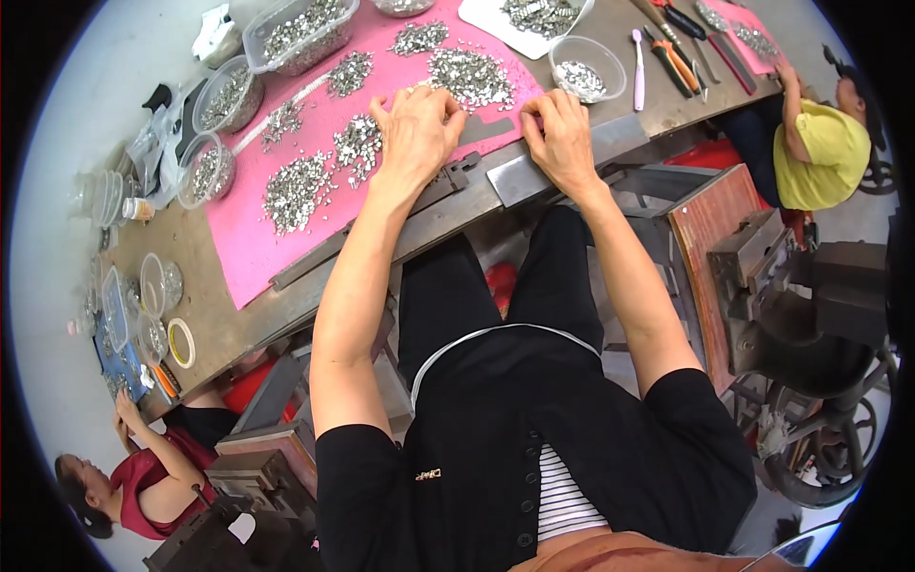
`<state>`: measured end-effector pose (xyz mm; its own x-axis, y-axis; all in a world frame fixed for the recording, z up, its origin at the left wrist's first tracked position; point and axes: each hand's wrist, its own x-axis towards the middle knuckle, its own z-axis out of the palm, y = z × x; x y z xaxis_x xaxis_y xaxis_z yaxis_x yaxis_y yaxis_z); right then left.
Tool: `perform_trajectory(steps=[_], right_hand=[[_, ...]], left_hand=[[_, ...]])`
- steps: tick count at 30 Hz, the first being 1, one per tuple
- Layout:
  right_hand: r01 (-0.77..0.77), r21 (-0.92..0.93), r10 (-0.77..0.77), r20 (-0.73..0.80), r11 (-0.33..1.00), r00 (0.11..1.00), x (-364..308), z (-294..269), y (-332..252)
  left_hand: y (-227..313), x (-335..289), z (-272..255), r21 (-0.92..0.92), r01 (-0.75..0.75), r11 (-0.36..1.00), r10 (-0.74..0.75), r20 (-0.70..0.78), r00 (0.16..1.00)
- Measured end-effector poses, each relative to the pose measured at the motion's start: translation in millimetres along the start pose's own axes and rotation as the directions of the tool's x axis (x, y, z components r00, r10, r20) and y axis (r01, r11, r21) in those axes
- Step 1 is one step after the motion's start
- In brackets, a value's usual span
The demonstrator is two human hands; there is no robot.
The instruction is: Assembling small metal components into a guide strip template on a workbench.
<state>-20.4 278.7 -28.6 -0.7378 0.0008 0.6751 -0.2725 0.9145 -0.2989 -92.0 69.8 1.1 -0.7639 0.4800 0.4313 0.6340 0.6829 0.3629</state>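
My left hand (416, 133) is over the pink mat (233, 243) with its fingers bent down among small silvery metal pieces. Thumb and forefinger come together at its right side; whatever they hold is too small to make out. My right hand (564, 143) hovers over a flat metal plate (515, 179) at the table's front edge, thumb and fingertips drawn together, their contents hidden. Between the hands lies a thin grey metal strip (486, 131). Loose heaps of metal pieces, such as one heap (470, 76) beyond the left hand and another (296, 194) to its left, cover the mat.
Clear tubs of metal pieces (303, 59) line the mat's far left. A round tub (602, 59), a pink toothbrush (638, 71) and orange-handled pliers (679, 65) sit at the right. People in a yellow shirt (824, 157) and red top (157, 481) work on either side, near dark machines (810, 324).
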Motion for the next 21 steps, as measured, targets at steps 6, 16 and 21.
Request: perform_trajectory(steps=[6, 16, 21], right_hand=[[-0.007, 0.006, 0.007, -0.009, 1.000, 1.000, -1.3, 1.1, -1.5], [-0.010, 0.024, 0.010, -0.012, 1.000, 1.000, -0.9, -0.5, -1.4], [-0.017, 0.020, 0.017, -0.008, 1.000, 1.000, -1.2, -0.8, -1.6]], left_hand=[[0.1, -2.4, 3.0, -0.047, -0.101, 0.994, 0.099, -0.036, 0.994], [-4.2, -2.4, -5.0, -0.099, -0.056, 0.994, 0.056, -0.003, 0.998], [3.8, 1.0, -2.1, -0.042, -0.074, 0.996, 0.073, -0.017, 0.997]])
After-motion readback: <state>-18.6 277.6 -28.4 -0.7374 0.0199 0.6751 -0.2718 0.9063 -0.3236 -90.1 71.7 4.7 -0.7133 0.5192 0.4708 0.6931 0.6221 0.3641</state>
